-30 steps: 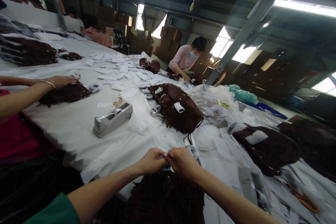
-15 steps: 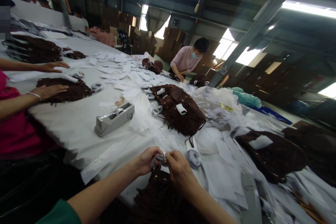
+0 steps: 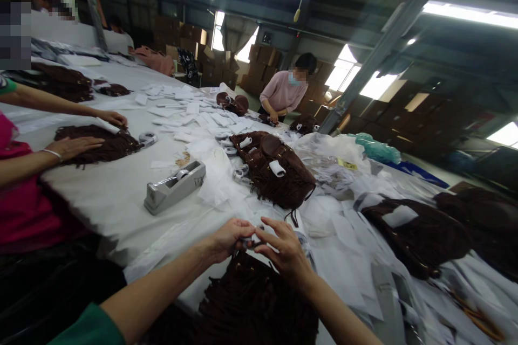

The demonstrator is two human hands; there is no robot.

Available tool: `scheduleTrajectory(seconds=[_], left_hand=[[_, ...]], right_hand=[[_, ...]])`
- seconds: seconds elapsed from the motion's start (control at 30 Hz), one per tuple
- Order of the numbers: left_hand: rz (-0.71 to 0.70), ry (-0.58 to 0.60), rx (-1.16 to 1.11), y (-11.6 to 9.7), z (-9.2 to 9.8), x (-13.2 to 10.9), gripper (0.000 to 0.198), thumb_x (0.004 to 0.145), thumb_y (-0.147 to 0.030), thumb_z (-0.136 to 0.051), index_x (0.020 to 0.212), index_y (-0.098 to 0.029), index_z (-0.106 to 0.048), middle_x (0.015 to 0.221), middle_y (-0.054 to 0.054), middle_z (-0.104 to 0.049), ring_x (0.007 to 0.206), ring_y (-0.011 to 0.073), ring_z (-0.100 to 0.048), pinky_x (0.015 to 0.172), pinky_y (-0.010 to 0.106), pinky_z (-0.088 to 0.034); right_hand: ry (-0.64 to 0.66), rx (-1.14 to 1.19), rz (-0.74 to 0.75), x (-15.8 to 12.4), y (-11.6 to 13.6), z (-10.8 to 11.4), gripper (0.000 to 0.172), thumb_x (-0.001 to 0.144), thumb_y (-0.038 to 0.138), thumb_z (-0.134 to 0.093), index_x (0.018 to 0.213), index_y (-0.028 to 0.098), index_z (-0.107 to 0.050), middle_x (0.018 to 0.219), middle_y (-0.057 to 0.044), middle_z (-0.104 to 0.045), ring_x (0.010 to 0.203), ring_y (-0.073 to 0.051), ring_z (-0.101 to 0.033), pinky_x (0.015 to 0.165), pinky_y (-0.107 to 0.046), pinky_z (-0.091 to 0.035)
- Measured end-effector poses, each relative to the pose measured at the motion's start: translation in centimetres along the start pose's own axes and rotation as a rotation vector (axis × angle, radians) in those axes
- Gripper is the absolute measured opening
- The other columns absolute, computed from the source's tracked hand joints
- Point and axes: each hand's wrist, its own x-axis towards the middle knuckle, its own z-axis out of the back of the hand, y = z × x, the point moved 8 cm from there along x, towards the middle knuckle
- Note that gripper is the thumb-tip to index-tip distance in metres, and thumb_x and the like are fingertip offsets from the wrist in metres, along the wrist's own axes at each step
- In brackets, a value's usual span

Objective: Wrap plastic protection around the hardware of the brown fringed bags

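Note:
Just above the brown fringed bag (image 3: pixel 259 302), my left hand (image 3: pixel 229 240) is closed on a small grey wrapped bundle (image 3: pixel 246 242), whose exact kind is hidden by the fingers. My right hand (image 3: pixel 287 253) meets it from the other side. Its raised forefinger is apart, while other fingertips close on a bit of white wrapping (image 3: pixel 256 238) at the bundle. The bag lies at the table's near edge, gold eyelets along its top and fringe hanging down. Beyond my hands sits another brown fringed bag (image 3: pixel 279 164) with white-wrapped fittings.
A grey tape dispenser (image 3: pixel 176 186) stands left of my hands. White paper sheets (image 3: pixel 348 259) cover the right side, near more brown bags (image 3: pixel 416 232). At left, a co-worker's hands (image 3: pixel 76 148) rest on a brown fringed piece. Another person (image 3: pixel 283 91) works across the table.
My right hand's fingers have spread from a tight pinch, with the forefinger lifted. My left hand keeps its hold. The co-worker's far hand at left has moved right.

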Motion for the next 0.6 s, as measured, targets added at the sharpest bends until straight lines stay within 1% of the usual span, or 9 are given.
scheduleTrajectory(seconds=[0.07,0.1,0.17,0.23,0.27,0.33,0.43,0.53,0.6], left_hand=[[0.022,0.001,0.012,-0.1,-0.2,-0.2,0.033,0.064,-0.039,-0.074,0.07,-0.01,-0.059,0.055,-0.001,-0.053,0.044,0.0044,-0.042,0.04,0.016,-0.019],[0.038,0.005,0.017,-0.1,-0.3,-0.3,0.032,0.064,-0.038,-0.075,0.069,-0.01,-0.059,0.054,-0.001,-0.053,0.044,0.0044,-0.042,0.04,0.017,-0.019],[0.07,0.019,0.025,0.0,-0.5,-0.5,0.032,0.064,-0.036,-0.075,0.068,-0.01,-0.058,0.054,-0.001,-0.053,0.044,0.0042,-0.041,0.04,0.017,-0.019],[0.099,0.048,0.033,0.1,-0.7,-0.5,0.03,0.063,-0.034,-0.075,0.068,-0.01,-0.058,0.054,-0.001,-0.053,0.043,0.0041,-0.041,0.04,0.017,-0.02],[0.111,0.065,0.033,0.1,-0.7,-0.6,0.03,0.063,-0.034,-0.075,0.069,-0.01,-0.059,0.054,-0.001,-0.053,0.043,0.0041,-0.042,0.04,0.016,-0.02],[0.131,0.092,0.02,0.1,-0.9,-0.6,0.029,0.064,-0.033,-0.076,0.07,-0.009,-0.059,0.055,-0.001,-0.053,0.044,0.0043,-0.042,0.04,0.016,-0.022],[0.151,0.139,0.046,-0.1,-1.0,-0.6,0.03,0.067,-0.036,-0.074,0.073,-0.01,-0.06,0.057,-0.001,-0.055,0.044,0.0042,-0.042,0.041,0.016,-0.022],[0.159,0.251,0.168,-0.4,-1.6,-0.8,0.032,0.074,-0.042,-0.068,0.078,-0.01,-0.062,0.062,0.001,-0.059,0.045,0.0046,-0.042,0.041,0.017,-0.024],[0.16,0.323,0.232,-0.4,-1.9,-0.9,0.034,0.077,-0.044,-0.065,0.08,-0.011,-0.062,0.066,0.002,-0.06,0.05,0.006,-0.046,0.043,0.017,-0.028]], right_hand=[[0.043,0.176,-0.149,0.0,-1.2,-0.5,0.023,0.084,0.037,-0.061,0.101,0.023,-0.068,0.111,-0.01,-0.064,0.1,-0.023,-0.061,0.085,-0.037,-0.049],[0.078,0.254,-0.225,-0.1,-1.7,-1.0,0.024,0.084,0.037,-0.062,0.103,0.023,-0.066,0.107,-0.008,-0.065,0.096,-0.021,-0.063,0.082,-0.035,-0.051],[0.172,0.341,-0.308,-0.1,-1.9,-1.8,0.033,0.083,0.035,-0.062,0.113,0.022,-0.059,0.101,-0.006,-0.066,0.089,-0.018,-0.064,0.077,-0.031,-0.052],[0.284,0.342,-0.265,0.2,-1.1,-2.3,0.04,0.084,0.032,-0.061,0.121,0.021,-0.052,0.101,-0.006,-0.063,0.087,-0.017,-0.062,0.076,-0.03,-0.052],[0.336,0.322,-0.217,0.4,-0.6,-2.4,0.037,0.085,0.031,-0.059,0.121,0.02,-0.052,0.102,-0.007,-0.062,0.088,-0.017,-0.061,0.077,-0.029,-0.051],[0.418,0.262,-0.12,0.8,0.3,-2.3,0.026,0.088,0.027,-0.054,0.113,0.019,-0.054,0.1,-0.007,-0.059,0.088,-0.016,-0.059,0.077,-0.029,-0.05],[0.475,0.167,-0.046,1.3,0.8,-1.9,0.015,0.089,0.022,-0.052,0.104,0.017,-0.053,0.096,-0.007,-0.057,0.084,-0.016,-0.057,0.075,-0.028,-0.049],[0.542,0.117,0.0,1.4,0.8,-2.0,0.013,0.09,0.021,-0.049,0.102,0.016,-0.053,0.094,-0.007,-0.055,0.082,-0.017,-0.057,0.075,-0.029,-0.049],[0.587,0.118,0.014,1.2,0.8,-2.2,0.014,0.091,0.022,-0.048,0.102,0.015,-0.054,0.095,-0.007,-0.055,0.082,-0.016,-0.056,0.075,-0.028,-0.049]])
